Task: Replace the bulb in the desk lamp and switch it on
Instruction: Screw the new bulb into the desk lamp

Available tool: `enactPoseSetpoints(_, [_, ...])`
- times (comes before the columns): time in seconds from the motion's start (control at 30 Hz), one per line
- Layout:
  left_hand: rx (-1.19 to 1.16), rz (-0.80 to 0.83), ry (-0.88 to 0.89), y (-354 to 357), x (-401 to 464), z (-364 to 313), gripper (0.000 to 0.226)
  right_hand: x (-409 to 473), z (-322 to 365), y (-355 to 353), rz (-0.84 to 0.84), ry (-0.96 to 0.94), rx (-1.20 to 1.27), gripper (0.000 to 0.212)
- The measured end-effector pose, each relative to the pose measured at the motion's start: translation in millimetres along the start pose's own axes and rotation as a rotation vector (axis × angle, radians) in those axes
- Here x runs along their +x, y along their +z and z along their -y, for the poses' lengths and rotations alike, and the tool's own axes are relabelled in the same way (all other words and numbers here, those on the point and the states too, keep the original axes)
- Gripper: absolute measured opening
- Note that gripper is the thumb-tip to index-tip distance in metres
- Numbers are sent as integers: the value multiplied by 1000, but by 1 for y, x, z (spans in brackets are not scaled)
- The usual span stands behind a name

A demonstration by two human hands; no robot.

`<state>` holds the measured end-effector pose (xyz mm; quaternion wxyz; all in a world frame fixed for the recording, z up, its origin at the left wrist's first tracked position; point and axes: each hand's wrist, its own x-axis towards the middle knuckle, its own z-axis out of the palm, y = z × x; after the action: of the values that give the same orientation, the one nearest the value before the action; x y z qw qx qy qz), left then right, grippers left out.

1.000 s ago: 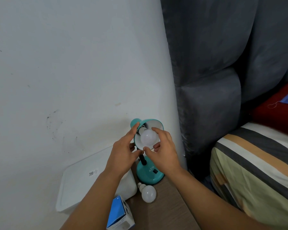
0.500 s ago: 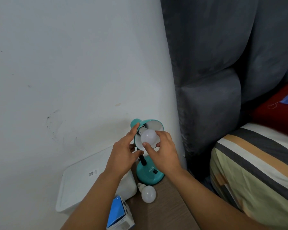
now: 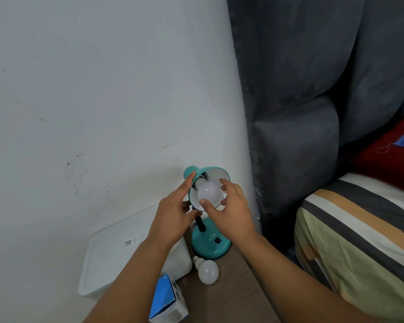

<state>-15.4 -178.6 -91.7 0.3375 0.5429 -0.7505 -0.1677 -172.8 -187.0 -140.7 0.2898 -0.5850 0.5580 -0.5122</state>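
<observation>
Bulb (image 3: 208, 193) in right grip (image 3: 229, 210), left grip (image 3: 173, 217) clasping lamp shade (image 3: 216, 173); spare bulb (image 3: 208, 272) beside base (image 3: 210, 244).

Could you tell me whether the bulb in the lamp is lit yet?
Off: the bulb inside the teal shade looks dull white, with no glow on the shade's inner surface.

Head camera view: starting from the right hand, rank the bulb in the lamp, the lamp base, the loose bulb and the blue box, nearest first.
1. Bulb in the lamp, between the right hand fingers.
2. Lamp base, just below the hand.
3. Loose bulb, on the tabletop.
4. Blue box, bottom edge, farthest.
</observation>
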Motion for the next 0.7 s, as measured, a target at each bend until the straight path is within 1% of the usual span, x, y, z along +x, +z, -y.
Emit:
enactPoseSetpoints(0.07, [-6,6,5,0,1,0,96,-1,-1,-1,27,-32,-3,79])
enactPoseSetpoints(0.2, [80,36,77,-5,3,-1,103,1,-4,-3,31,-94,-24,67])
enactPoseSetpoints(0.4, [88,24,110,-4,6,3,99,4,2,-3,-3,-42,-55,60])
enactPoseSetpoints(0.57, [53,13,86,-2,6,6,98,1,-1,-2,-1,-48,-38,75])
enactPoseSetpoints(0.63, [58,15,87,-2,6,6,98,0,-3,-1,-7,-91,-47,69])
enactPoseSetpoints(0.7, [67,17,93,-2,7,7,98,2,-2,-2,-15,-91,-61,61])
